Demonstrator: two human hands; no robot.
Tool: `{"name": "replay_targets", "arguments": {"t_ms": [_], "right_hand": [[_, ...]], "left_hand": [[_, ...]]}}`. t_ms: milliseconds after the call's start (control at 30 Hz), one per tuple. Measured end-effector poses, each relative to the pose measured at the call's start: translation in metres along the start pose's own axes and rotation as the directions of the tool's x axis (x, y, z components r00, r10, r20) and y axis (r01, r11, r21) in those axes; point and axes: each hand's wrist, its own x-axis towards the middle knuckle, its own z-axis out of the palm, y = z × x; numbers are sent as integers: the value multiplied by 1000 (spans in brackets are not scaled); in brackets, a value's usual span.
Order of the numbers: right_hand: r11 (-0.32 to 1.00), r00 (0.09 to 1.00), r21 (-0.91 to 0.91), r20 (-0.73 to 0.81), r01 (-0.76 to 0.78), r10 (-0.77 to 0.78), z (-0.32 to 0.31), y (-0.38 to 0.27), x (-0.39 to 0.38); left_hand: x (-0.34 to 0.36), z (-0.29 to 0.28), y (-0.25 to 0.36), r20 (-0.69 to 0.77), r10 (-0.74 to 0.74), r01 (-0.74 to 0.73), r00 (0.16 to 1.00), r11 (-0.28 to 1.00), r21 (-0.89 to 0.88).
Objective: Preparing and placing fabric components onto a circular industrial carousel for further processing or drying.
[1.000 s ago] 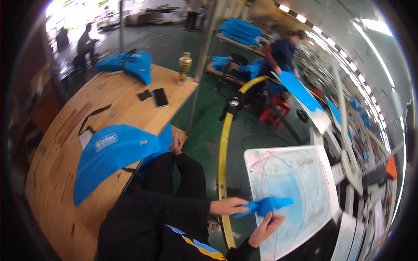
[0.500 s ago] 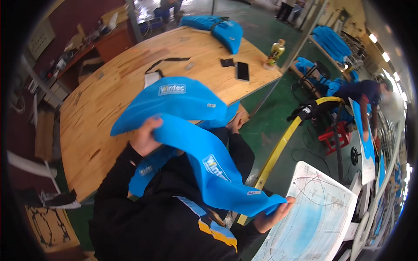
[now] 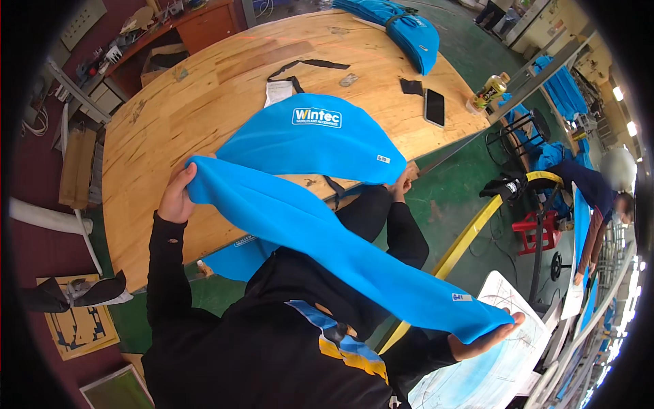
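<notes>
A long blue fabric piece (image 3: pixel 313 238) is stretched slantwise across my lap. My left hand (image 3: pixel 176 189) grips its upper left end, while my right hand (image 3: pixel 487 337) holds the lower right end, fingers partly under the cloth. Beyond it, a curved blue cover (image 3: pixel 306 143) with a printed label lies on the near part of the wooden table (image 3: pixel 157 123), beside a black strap (image 3: pixel 310 65). More blue fabric (image 3: pixel 231 262) shows under the table's edge.
The table holds a folded blue bundle (image 3: pixel 415 37), phone (image 3: pixel 434 107) and bottle (image 3: pixel 487 92). At right are a yellow curved bar (image 3: pixel 463 245), white board (image 3: pixel 477 368), red stool (image 3: pixel 528 232) and a bending co-worker (image 3: pixel 586 191). A wooden desk (image 3: pixel 201 27) stands behind.
The bunched blue piece held over the board has been spread out between my hands. My left hand moved left and up. The view turned left toward the table; the co-worker bent lower.
</notes>
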Motion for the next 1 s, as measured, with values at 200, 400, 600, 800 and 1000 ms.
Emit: {"name": "replay_targets", "arguments": {"t_ms": [200, 400, 600, 800, 1000], "right_hand": [[901, 929, 235, 159, -364, 334, 46, -35, 9], [904, 764, 135, 593, -405, 253, 143, -11, 5], [728, 802, 467, 566, -502, 190, 240, 4, 17], [696, 626, 304, 733, -650, 265, 260, 41, -42], [649, 329, -12, 855, -761, 401, 242, 136, -142]], "left_hand": [[25, -25, -9, -5, 46, -46, 999, 994, -96], [71, -53, -9, -4, -87, 87, 996, 994, -64], [118, -81, 13, -136, 213, -244, 968, 929, -277], [97, -104, -23, -259, 104, -151, 960, 974, -168], [62, -113, -89, -353, -182, 276, 918, 931, 238]]}}
